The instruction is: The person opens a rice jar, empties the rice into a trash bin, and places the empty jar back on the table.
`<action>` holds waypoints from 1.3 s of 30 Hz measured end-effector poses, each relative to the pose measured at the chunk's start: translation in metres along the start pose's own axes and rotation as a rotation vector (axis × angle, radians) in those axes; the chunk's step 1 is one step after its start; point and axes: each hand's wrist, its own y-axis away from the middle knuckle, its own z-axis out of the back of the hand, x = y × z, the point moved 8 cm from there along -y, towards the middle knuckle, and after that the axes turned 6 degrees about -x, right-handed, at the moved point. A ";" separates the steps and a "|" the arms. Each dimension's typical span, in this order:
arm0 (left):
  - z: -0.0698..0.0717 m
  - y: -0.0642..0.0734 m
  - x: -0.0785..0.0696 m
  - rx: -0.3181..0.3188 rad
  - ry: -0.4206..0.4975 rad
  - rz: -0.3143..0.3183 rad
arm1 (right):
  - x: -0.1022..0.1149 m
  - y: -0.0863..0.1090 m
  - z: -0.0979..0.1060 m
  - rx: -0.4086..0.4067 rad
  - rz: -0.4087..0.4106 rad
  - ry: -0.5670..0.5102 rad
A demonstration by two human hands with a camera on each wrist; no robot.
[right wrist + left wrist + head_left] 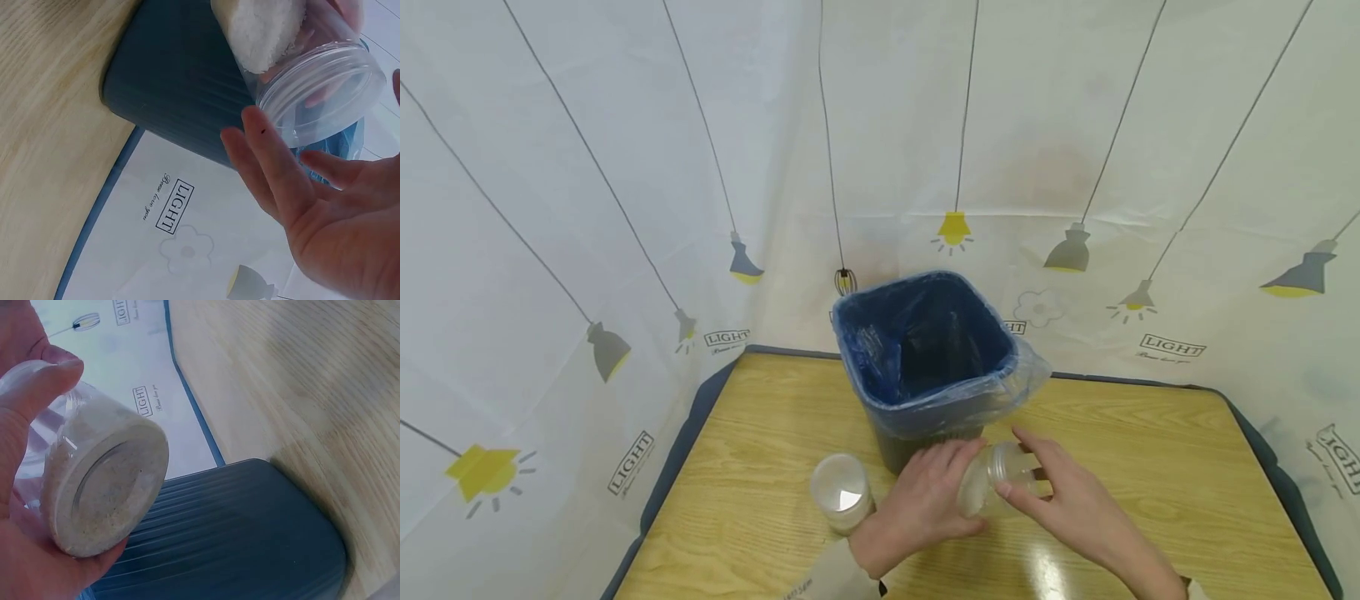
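Observation:
My left hand [928, 492] holds a clear plastic jar [106, 481] tilted on its side, its mouth end towards my right hand. White grainy stuff [265, 31] lies inside, towards the jar's base. Beside the mouth end, my right hand [1075, 500] has its fingers and thumb spread, with fingertips close to the clear ridged rim [322, 94]. Whether a clear lid covers that end I cannot tell. A second jar [840, 492] stands upright on the table, left of my left wrist.
Behind my hands stands a dark blue bin [887, 442] lined with a clear plastic bag [1026, 379]. The wooden table [760, 442] meets white lamp-print sheets [880, 125] at the back and sides.

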 end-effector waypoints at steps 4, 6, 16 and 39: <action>0.001 0.001 -0.001 -0.025 -0.037 -0.010 | -0.003 -0.001 -0.002 0.016 -0.047 -0.011; 0.001 0.001 -0.001 -0.020 -0.031 -0.004 | -0.002 -0.001 -0.002 0.004 -0.049 -0.020; 0.000 0.000 0.002 0.047 0.104 0.048 | 0.007 0.002 0.002 -0.064 0.058 -0.010; 0.003 0.004 0.008 0.115 0.258 0.050 | 0.021 0.006 0.004 -0.084 0.443 -0.002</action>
